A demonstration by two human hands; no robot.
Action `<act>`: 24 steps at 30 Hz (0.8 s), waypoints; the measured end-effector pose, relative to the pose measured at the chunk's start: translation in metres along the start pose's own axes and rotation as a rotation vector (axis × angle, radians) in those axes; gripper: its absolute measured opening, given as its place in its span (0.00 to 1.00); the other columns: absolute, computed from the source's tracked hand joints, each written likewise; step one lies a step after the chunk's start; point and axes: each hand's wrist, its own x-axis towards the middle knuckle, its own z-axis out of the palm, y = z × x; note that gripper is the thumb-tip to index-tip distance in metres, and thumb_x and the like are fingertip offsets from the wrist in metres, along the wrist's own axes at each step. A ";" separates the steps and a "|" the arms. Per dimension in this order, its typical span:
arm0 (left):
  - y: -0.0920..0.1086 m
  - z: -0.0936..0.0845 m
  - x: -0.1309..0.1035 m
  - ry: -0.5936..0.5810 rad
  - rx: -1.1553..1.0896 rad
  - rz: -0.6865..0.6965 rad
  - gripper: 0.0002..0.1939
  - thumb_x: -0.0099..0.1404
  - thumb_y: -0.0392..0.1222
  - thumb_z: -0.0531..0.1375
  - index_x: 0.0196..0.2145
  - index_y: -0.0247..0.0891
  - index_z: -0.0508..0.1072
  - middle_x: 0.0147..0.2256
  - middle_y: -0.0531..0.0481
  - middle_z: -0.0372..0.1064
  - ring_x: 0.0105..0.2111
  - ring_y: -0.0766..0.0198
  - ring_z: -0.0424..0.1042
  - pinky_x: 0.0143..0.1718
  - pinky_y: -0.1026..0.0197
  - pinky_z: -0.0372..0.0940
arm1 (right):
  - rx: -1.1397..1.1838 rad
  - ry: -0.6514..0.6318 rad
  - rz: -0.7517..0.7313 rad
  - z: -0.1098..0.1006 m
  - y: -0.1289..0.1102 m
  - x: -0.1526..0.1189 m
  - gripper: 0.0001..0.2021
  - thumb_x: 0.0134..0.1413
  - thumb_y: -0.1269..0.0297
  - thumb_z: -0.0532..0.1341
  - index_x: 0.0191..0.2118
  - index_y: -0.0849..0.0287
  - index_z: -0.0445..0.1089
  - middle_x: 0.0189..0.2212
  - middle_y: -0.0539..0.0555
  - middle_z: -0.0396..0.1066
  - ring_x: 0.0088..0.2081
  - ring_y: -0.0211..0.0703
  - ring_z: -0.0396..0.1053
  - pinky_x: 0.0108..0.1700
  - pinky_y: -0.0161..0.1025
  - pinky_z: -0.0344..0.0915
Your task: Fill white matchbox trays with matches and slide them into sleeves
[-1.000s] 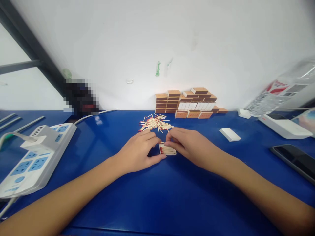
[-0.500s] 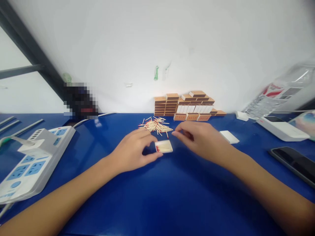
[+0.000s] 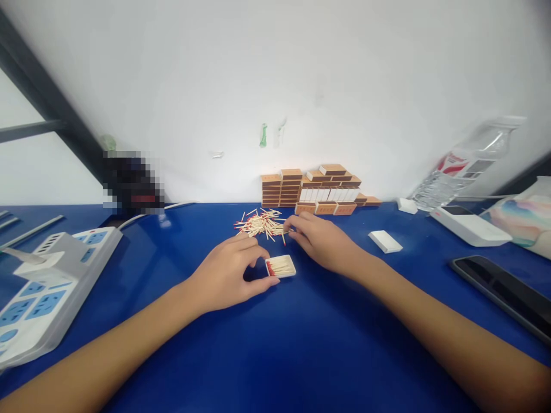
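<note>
A small white matchbox tray (image 3: 281, 272) with red-headed matches lying in it rests on the blue table. My left hand (image 3: 230, 272) grips it at its left end, thumb at the near side and fingers at the far side. Beyond the tray lies a loose pile of matches (image 3: 263, 222), their heads pointing various ways. At the right edge of this pile, my right hand (image 3: 322, 238) has its thumb and forefinger pinched together around a match; the fingertips partly hide it.
Stacked matchboxes (image 3: 282, 189) stand against the wall. To the right are a small white box (image 3: 385, 241), a phone (image 3: 499, 287), a white device (image 3: 471, 226) and a leaning plastic bottle (image 3: 456, 166). A power strip (image 3: 47, 304) lies at left.
My right hand has moved left and in to the edge of the match pile. My left hand still holds the tray. The whole view has shifted slightly.
</note>
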 end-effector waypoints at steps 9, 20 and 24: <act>-0.005 0.003 -0.001 -0.029 0.063 0.041 0.15 0.68 0.52 0.66 0.42 0.37 0.78 0.33 0.50 0.71 0.35 0.60 0.69 0.39 0.56 0.64 | 0.048 -0.115 -0.036 0.003 0.015 0.007 0.06 0.70 0.67 0.57 0.39 0.57 0.68 0.41 0.54 0.67 0.38 0.43 0.67 0.41 0.39 0.62; -0.003 0.004 -0.002 -0.050 0.081 0.046 0.15 0.69 0.53 0.65 0.43 0.37 0.77 0.33 0.50 0.71 0.36 0.59 0.69 0.39 0.56 0.64 | 0.098 -0.125 0.014 -0.008 0.022 -0.005 0.07 0.71 0.65 0.56 0.38 0.57 0.67 0.40 0.55 0.69 0.39 0.45 0.68 0.43 0.41 0.63; -0.003 0.005 -0.001 -0.051 0.083 0.053 0.16 0.69 0.53 0.65 0.43 0.38 0.77 0.33 0.51 0.70 0.36 0.59 0.69 0.41 0.55 0.65 | 0.126 -0.089 -0.008 -0.002 0.025 -0.004 0.06 0.72 0.65 0.56 0.39 0.56 0.67 0.40 0.54 0.67 0.38 0.43 0.68 0.43 0.40 0.63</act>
